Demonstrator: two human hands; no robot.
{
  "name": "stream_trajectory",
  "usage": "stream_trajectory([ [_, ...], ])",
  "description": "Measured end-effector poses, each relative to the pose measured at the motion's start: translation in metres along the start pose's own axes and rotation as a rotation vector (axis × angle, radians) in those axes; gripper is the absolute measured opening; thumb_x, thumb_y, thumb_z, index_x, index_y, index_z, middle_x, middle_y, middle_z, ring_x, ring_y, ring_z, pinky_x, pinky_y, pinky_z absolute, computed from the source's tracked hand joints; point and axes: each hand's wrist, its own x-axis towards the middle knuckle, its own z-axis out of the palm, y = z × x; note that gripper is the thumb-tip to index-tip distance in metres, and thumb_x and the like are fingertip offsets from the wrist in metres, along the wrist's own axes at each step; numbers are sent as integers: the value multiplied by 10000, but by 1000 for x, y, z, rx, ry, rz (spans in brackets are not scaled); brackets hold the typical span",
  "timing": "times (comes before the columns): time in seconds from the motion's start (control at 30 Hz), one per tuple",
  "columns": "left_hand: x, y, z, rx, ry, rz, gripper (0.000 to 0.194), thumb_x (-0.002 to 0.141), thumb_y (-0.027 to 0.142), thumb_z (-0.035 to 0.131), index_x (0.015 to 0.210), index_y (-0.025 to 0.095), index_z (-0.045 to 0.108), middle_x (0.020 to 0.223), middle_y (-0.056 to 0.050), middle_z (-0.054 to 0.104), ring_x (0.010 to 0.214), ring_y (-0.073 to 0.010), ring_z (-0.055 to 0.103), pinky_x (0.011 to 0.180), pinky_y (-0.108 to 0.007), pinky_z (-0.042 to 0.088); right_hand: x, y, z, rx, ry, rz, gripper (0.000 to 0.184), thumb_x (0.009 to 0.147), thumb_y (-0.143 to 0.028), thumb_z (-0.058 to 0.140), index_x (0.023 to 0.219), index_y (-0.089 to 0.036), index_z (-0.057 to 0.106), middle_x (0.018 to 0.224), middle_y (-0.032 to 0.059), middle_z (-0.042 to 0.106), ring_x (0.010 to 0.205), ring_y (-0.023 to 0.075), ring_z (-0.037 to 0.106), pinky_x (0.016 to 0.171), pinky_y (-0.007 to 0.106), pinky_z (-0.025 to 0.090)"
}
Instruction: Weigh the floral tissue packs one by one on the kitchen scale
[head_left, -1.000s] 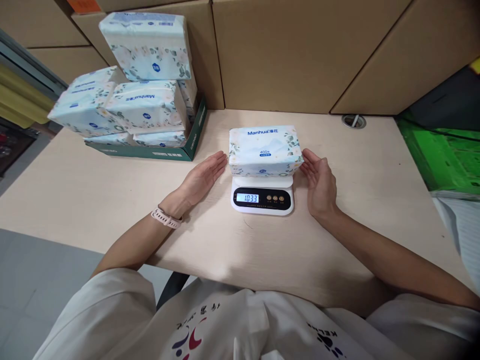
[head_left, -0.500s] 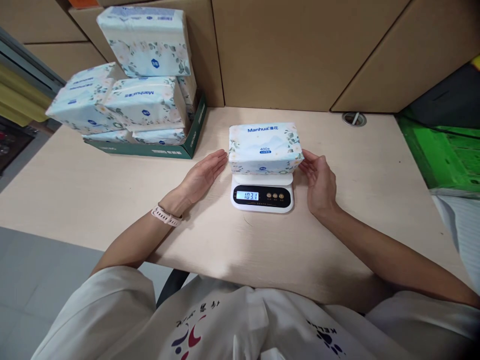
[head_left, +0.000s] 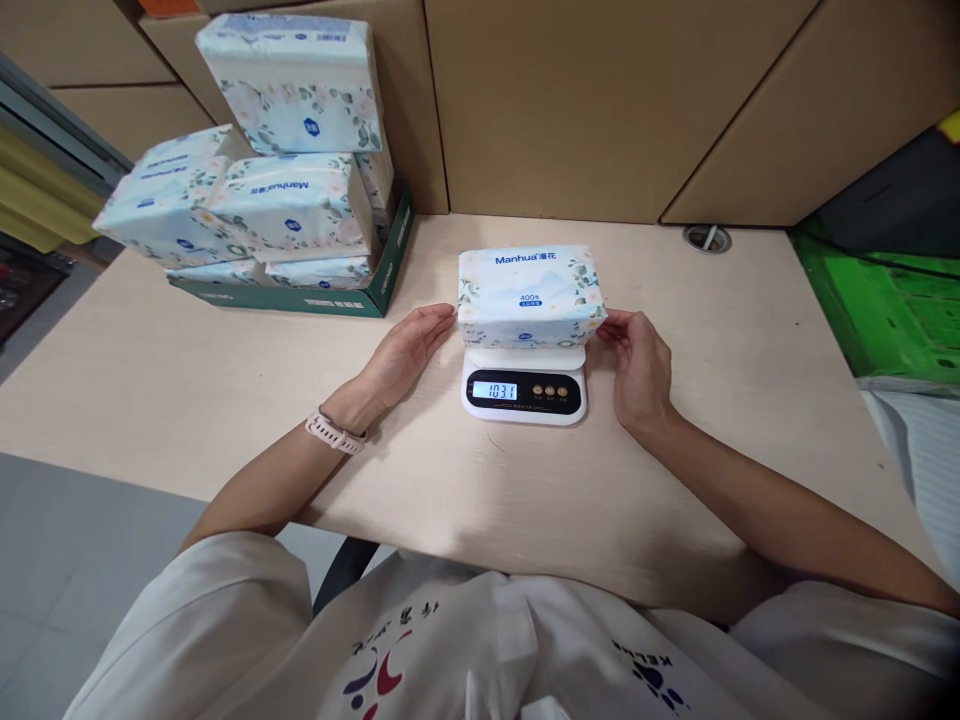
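A floral tissue pack (head_left: 529, 295) marked "Manhua" lies on a small white kitchen scale (head_left: 523, 392) whose display reads 103.1. My left hand (head_left: 405, 352) rests on the desk, palm up and fingers stretched, with its fingertips at the pack's left end. My right hand (head_left: 637, 365) is on the other side, its fingers slightly bent and touching the pack's right end. Neither hand wraps around the pack. A pale watch band sits on my left wrist.
A dark green carton tray (head_left: 390, 275) with several stacked tissue packs (head_left: 289, 205) stands at the back left. Cardboard boxes (head_left: 555, 100) line the back of the light wooden desk (head_left: 187, 380). A green crate (head_left: 885, 310) sits at the right, and a cable hole (head_left: 707, 238) is near the back.
Both hands have drawn in slightly until their fingertips meet the pack's ends. The scale reading dropped from 103.3 to 103.1. The pack stays on the scale.
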Motion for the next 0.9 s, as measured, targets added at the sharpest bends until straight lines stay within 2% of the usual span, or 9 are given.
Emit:
stream_trajectory([
  [0.23,-1,0,2,2,17,17,256,852,308,794,1057,159,763,1328,-115,754,1425,-262,621,1371,-422,345,-7,-11,1,-19,19,-79,489,1038,-683,523,1078,-273,787,1219,57,797,1242,249,713,1186,472,545],
  [0.47,-1,0,3,-5,36,19,187,822,289,789,975,183,780,1207,-79,776,1337,-249,663,1351,-419,372,-5,-8,1,-24,17,-149,490,1015,-729,548,1050,-303,786,1184,43,812,1202,253,736,1122,498,575],
  [0.7,-3,1,5,5,76,27,114,813,315,776,825,203,763,1077,-70,802,1323,-261,681,1344,-447,394,-6,-6,1,-63,2,-161,452,1055,-690,496,1068,-321,757,1208,54,792,1212,264,729,1141,535,568],
  [0.9,-2,-3,5,38,120,86,178,815,372,741,864,205,777,1116,-78,817,1295,-279,707,1309,-473,438,-6,-7,0,-102,-16,-136,498,1042,-721,481,1192,-318,733,1342,60,755,1348,284,674,1239,578,495],
])
